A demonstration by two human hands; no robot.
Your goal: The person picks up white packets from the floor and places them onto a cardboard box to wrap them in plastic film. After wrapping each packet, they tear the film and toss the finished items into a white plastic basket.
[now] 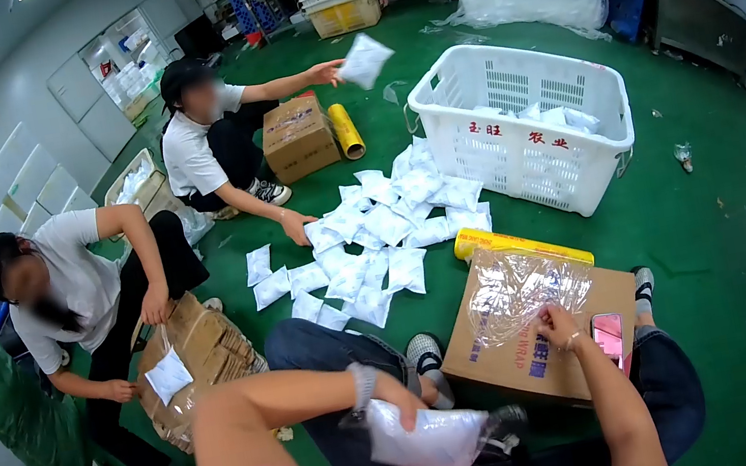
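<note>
Left hand (402,406) is pinning a white pouch (430,441) on our lap; right hand (557,324) is pinching plastic film (522,286) taut over the box (552,341).

We're gripping a white packet (427,440) with our left hand (394,407), while our right hand (558,328) is pinching clear film (517,285) over the cardboard box (552,341).

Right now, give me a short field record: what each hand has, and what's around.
left hand: gripping a white packet in clear wrap at the lap
right hand: fingers pinching clear film over a cardboard box
phone: on the box
loose packets: piled on the green floor
white basket: beyond the pile, some packets inside
co-workers: two seated at left, one tossing a packet
</note>
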